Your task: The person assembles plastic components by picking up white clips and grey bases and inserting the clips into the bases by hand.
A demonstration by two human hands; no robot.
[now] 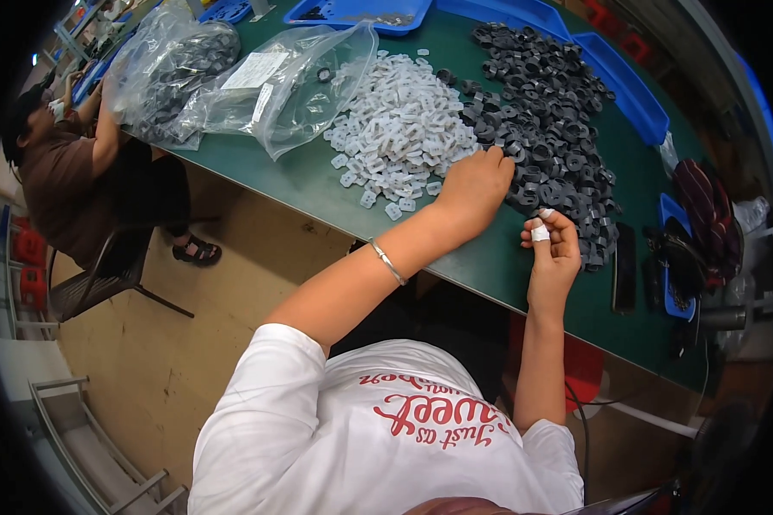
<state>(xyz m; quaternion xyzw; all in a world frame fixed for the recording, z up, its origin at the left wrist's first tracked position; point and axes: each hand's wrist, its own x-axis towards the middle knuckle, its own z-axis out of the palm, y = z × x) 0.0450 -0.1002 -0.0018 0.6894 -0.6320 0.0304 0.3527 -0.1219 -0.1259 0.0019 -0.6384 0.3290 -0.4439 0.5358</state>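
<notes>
A: Where is the left hand [479, 190] of the person?
B: It is over the green flat-topped table [481, 257], at the place where two heaps meet. The heap of small whitish plastic pieces with holes [404, 116] lies to its left, and the heap of dark grey, curved plastic pieces [567, 142] lies beyond it and to its right.
A: Are its fingers grasping something?
B: They are bent downward, but the back of the hand hides the tips, so I cannot tell.
A: And the right hand [554, 245]?
B: It is raised at the near edge of the dark heap. The fingers are curled, with the thumb and the forefinger near each other; whether a small piece is between them, I cannot tell. White tape [539, 233] is wrapped around the thumb.
A: What else is about the hands?
B: A clear plastic bag with white labels [296, 103] lies left of the whitish heap. A black, flat, oblong object [623, 268] is right of the right hand, and a long blue plastic tray [631, 90] stands beyond the dark heap.
</notes>
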